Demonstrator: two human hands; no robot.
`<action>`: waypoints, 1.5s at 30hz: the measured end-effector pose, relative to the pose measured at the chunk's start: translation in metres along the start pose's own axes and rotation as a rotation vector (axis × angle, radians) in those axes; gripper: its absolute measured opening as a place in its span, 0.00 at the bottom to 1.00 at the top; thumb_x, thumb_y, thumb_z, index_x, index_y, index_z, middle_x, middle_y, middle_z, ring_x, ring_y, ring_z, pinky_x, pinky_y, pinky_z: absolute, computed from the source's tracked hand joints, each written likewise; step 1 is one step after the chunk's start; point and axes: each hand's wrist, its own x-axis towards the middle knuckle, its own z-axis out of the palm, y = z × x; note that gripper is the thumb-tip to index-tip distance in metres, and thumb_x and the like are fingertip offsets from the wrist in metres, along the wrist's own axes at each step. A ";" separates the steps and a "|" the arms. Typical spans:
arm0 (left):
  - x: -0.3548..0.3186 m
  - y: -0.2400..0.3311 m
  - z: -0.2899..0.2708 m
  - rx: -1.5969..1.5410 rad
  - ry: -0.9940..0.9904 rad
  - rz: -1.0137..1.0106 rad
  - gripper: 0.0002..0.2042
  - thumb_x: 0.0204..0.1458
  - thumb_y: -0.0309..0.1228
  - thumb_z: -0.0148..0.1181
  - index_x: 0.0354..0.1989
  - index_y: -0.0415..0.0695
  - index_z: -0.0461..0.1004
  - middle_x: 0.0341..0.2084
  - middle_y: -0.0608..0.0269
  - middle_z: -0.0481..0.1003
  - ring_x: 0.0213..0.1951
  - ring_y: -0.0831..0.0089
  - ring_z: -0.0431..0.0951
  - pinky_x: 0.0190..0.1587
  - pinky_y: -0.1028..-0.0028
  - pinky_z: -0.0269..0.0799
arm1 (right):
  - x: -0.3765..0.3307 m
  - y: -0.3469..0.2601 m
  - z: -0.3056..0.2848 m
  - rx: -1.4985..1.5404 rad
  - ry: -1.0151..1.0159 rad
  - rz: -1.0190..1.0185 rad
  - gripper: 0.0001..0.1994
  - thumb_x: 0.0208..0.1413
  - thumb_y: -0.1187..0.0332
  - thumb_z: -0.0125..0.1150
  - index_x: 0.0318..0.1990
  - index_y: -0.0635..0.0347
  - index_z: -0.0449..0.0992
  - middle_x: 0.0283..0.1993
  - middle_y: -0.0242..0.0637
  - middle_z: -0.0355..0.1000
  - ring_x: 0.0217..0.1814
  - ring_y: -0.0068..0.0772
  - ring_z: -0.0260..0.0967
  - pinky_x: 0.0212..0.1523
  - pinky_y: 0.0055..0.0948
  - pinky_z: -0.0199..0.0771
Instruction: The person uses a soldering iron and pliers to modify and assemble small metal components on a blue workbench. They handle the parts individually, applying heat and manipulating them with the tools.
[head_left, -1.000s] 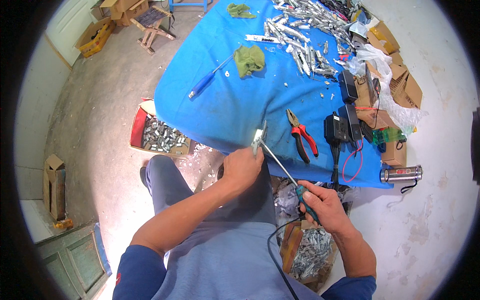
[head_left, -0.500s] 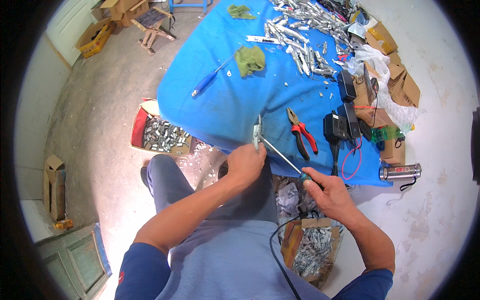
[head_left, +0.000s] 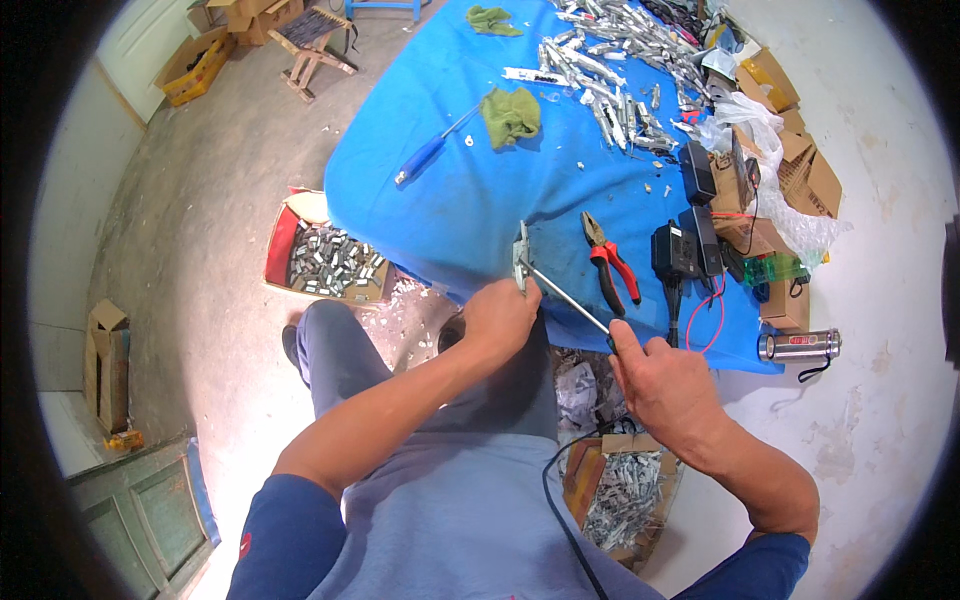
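Observation:
At the table's near edge my left hand is closed on the lower end of a small, narrow, silvery-white part, which stands nearly upright. My right hand grips the handle of a screwdriver, its long metal shaft slanting up and left. The screwdriver's tip meets the part's right side, just above my left fingers; most of its handle is hidden in my fist. Red-and-black combination pliers lie on the blue cloth, right of the part. A blue-handled screwdriver rests farther off to the left.
Silvery parts are heaped at the table's far side, near two green rags. Black power adapters and a steel flask line the right edge. Boxes of small metal blocks and scrap strips stand below.
My right hand has turned over the screwdriver handle, its back now facing up and covering more of it. The tip stays against the part, and my left hand keeps its hold.

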 end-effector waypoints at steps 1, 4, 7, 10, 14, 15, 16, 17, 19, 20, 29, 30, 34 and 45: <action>0.000 0.000 0.000 -0.002 -0.006 -0.007 0.27 0.61 0.45 0.43 0.24 0.31 0.78 0.26 0.34 0.76 0.35 0.36 0.77 0.43 0.47 0.71 | -0.003 -0.001 0.004 -0.042 0.004 -0.013 0.13 0.59 0.65 0.57 0.50 0.57 0.69 0.22 0.43 0.69 0.23 0.47 0.73 0.21 0.42 0.72; 0.001 -0.001 0.002 -0.005 0.015 -0.013 0.28 0.61 0.46 0.44 0.25 0.30 0.77 0.26 0.33 0.76 0.36 0.35 0.77 0.43 0.47 0.71 | -0.012 -0.003 0.022 -0.148 0.021 -0.049 0.16 0.60 0.65 0.56 0.53 0.59 0.68 0.21 0.44 0.68 0.23 0.46 0.73 0.21 0.40 0.73; 0.000 0.002 -0.002 -0.012 0.028 -0.003 0.29 0.60 0.47 0.44 0.25 0.30 0.77 0.26 0.32 0.76 0.36 0.35 0.77 0.43 0.47 0.71 | -0.015 -0.004 0.028 -0.120 0.035 -0.038 0.19 0.61 0.65 0.56 0.57 0.59 0.68 0.21 0.43 0.68 0.22 0.41 0.73 0.21 0.37 0.72; 0.002 -0.006 -0.002 0.039 0.056 0.043 0.27 0.61 0.45 0.44 0.24 0.31 0.77 0.25 0.35 0.76 0.34 0.37 0.77 0.40 0.47 0.72 | -0.007 0.009 0.034 0.300 -0.003 0.045 0.21 0.62 0.63 0.56 0.61 0.59 0.69 0.23 0.38 0.69 0.21 0.31 0.71 0.20 0.32 0.70; 0.000 -0.001 -0.008 0.104 0.008 0.121 0.26 0.61 0.45 0.43 0.26 0.32 0.77 0.26 0.36 0.77 0.33 0.38 0.78 0.41 0.48 0.73 | -0.006 0.022 0.047 1.153 -0.222 0.325 0.21 0.64 0.62 0.54 0.62 0.59 0.68 0.26 0.34 0.72 0.21 0.20 0.68 0.19 0.25 0.67; 0.001 -0.002 -0.007 0.119 0.020 0.092 0.26 0.61 0.45 0.43 0.26 0.32 0.77 0.26 0.37 0.77 0.34 0.38 0.78 0.41 0.48 0.73 | -0.008 0.020 0.044 1.299 -0.299 0.428 0.21 0.64 0.62 0.54 0.62 0.59 0.68 0.28 0.33 0.72 0.21 0.18 0.67 0.18 0.22 0.67; 0.002 -0.003 -0.005 0.133 0.032 0.064 0.26 0.61 0.45 0.43 0.26 0.32 0.78 0.27 0.37 0.77 0.34 0.39 0.78 0.41 0.48 0.73 | -0.008 0.021 0.042 1.399 -0.329 0.472 0.22 0.63 0.63 0.54 0.63 0.60 0.67 0.29 0.34 0.73 0.22 0.19 0.68 0.19 0.22 0.67; 0.003 -0.004 -0.004 0.145 0.043 0.038 0.26 0.61 0.45 0.43 0.26 0.33 0.78 0.27 0.37 0.77 0.34 0.39 0.79 0.41 0.48 0.73 | -0.007 0.022 0.038 1.495 -0.358 0.519 0.24 0.62 0.64 0.55 0.64 0.61 0.66 0.31 0.34 0.74 0.23 0.19 0.68 0.19 0.21 0.66; 0.005 -0.008 -0.001 0.148 0.055 0.066 0.27 0.61 0.46 0.44 0.25 0.33 0.77 0.25 0.36 0.77 0.33 0.39 0.78 0.42 0.48 0.72 | -0.008 0.027 0.035 1.630 -0.359 0.557 0.26 0.60 0.66 0.56 0.65 0.64 0.65 0.34 0.36 0.75 0.24 0.20 0.69 0.20 0.20 0.67; 0.005 -0.010 0.000 0.150 0.061 0.077 0.27 0.61 0.46 0.45 0.24 0.32 0.77 0.24 0.35 0.76 0.33 0.38 0.78 0.42 0.47 0.72 | -0.010 0.030 0.035 1.669 -0.334 0.548 0.27 0.59 0.67 0.57 0.65 0.65 0.64 0.34 0.37 0.75 0.24 0.21 0.69 0.21 0.19 0.67; 0.001 -0.007 -0.003 0.166 0.059 0.153 0.25 0.61 0.43 0.45 0.22 0.35 0.77 0.21 0.41 0.77 0.28 0.41 0.79 0.36 0.50 0.75 | -0.019 0.036 0.050 1.516 -0.213 0.483 0.24 0.59 0.72 0.57 0.64 0.63 0.66 0.38 0.38 0.76 0.29 0.19 0.70 0.25 0.19 0.70; 0.002 -0.008 -0.002 0.176 0.056 0.156 0.25 0.61 0.43 0.45 0.22 0.35 0.77 0.21 0.41 0.77 0.28 0.41 0.78 0.36 0.49 0.75 | -0.018 0.036 0.048 1.437 -0.213 0.467 0.23 0.60 0.72 0.56 0.63 0.62 0.68 0.38 0.37 0.76 0.29 0.18 0.69 0.26 0.19 0.69; 0.007 -0.016 0.007 0.197 0.054 0.177 0.25 0.62 0.43 0.44 0.23 0.35 0.77 0.22 0.39 0.77 0.29 0.39 0.78 0.37 0.48 0.74 | -0.017 0.027 0.045 1.064 -0.040 0.311 0.17 0.60 0.73 0.57 0.57 0.60 0.75 0.37 0.34 0.77 0.29 0.17 0.68 0.29 0.20 0.68; 0.005 -0.008 0.002 0.063 0.029 0.047 0.26 0.61 0.44 0.43 0.22 0.34 0.77 0.24 0.38 0.77 0.31 0.39 0.78 0.39 0.48 0.73 | -0.002 0.013 0.008 0.470 0.072 0.072 0.16 0.54 0.72 0.61 0.52 0.55 0.76 0.27 0.42 0.72 0.26 0.40 0.72 0.27 0.34 0.71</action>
